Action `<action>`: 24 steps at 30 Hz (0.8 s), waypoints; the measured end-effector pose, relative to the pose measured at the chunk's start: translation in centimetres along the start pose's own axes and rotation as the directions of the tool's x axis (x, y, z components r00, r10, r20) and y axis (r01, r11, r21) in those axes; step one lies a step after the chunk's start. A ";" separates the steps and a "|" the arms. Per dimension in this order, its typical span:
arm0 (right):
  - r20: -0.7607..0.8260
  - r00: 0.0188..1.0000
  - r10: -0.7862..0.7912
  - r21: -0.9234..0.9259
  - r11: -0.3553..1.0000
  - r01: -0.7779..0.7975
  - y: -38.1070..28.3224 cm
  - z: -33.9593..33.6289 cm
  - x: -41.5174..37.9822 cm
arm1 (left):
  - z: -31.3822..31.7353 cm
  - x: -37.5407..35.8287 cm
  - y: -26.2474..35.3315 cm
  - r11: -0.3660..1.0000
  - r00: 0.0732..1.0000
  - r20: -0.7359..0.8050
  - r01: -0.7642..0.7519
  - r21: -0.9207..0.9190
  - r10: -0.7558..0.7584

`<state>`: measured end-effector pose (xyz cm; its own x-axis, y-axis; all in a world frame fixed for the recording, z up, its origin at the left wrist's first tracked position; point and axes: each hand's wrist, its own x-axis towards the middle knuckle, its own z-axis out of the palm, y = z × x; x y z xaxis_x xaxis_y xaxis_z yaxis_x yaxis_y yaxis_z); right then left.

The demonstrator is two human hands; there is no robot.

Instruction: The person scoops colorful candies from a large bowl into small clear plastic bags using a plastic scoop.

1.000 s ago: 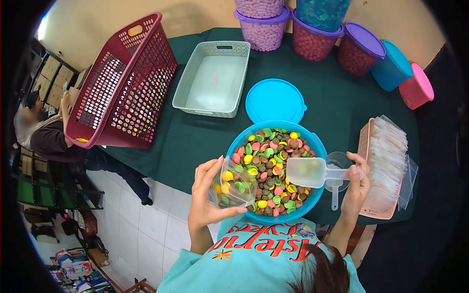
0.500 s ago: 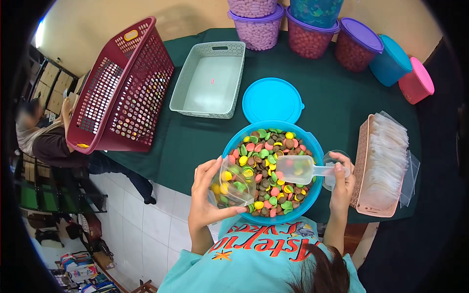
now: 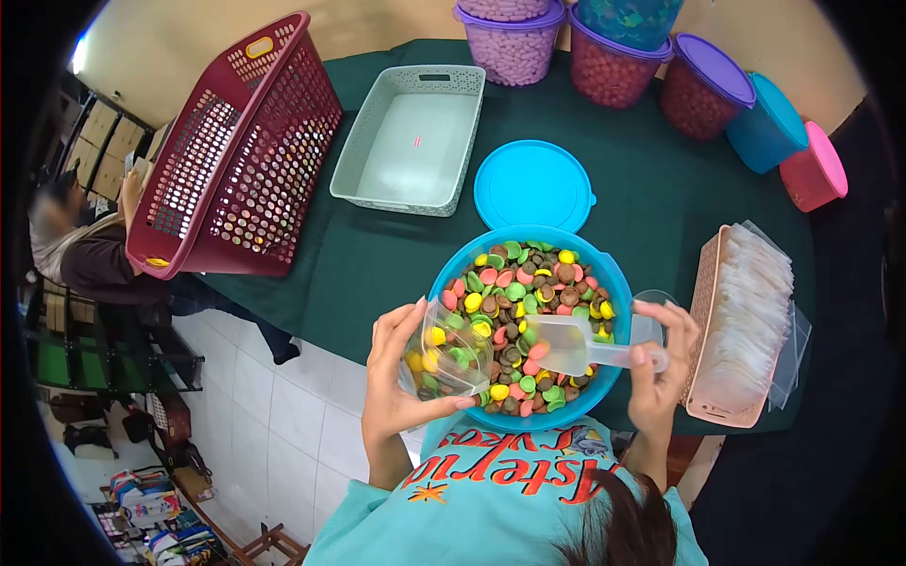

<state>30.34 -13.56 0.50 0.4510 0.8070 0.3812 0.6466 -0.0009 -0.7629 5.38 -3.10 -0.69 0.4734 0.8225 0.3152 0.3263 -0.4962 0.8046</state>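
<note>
A blue round tub (image 3: 618,283) is full of small cup-shaped pieces (image 3: 514,311) in brown, green, yellow and pink. My left hand (image 3: 392,377) holds a clear plastic pouch (image 3: 462,354) at the tub's left side, with its mouth open. Some yellow and green pieces show through the pouch. Over the tub's right half, my right hand (image 3: 656,377) grips the handle of a clear plastic scoop (image 3: 562,347); its blade appears to hold few or no pieces. Beside those fingers is a clear round-rimmed item (image 3: 647,325), too see-through to name.
Right of the tub, a pink basket (image 3: 703,330) holds a stack of clear pouches. Behind lie a blue lid (image 3: 531,184), a pale tray (image 3: 411,141) and a maroon laundry basket (image 3: 269,179). Lidded tubs (image 3: 703,94) line the wall. Another person (image 3: 94,245) is at the left.
The scoop has shifted slightly left and down, and its handle has tipped lower on the right. My right fingers have spread more. My left hand keeps the pouch in nearly the same place.
</note>
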 end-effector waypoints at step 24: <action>0.061 0.927 -0.371 0.111 0.925 0.363 -5.3 -0.6 2.8 | 1.0 0.3 1.9 0.997 1.000 0.026 0.001 -0.078 0.002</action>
<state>28.58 -11.66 5.93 0.1408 0.7845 0.6040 0.6934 0.3573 -0.6257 6.93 -4.08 0.42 0.4953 0.8141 0.3031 0.2614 -0.4724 0.8417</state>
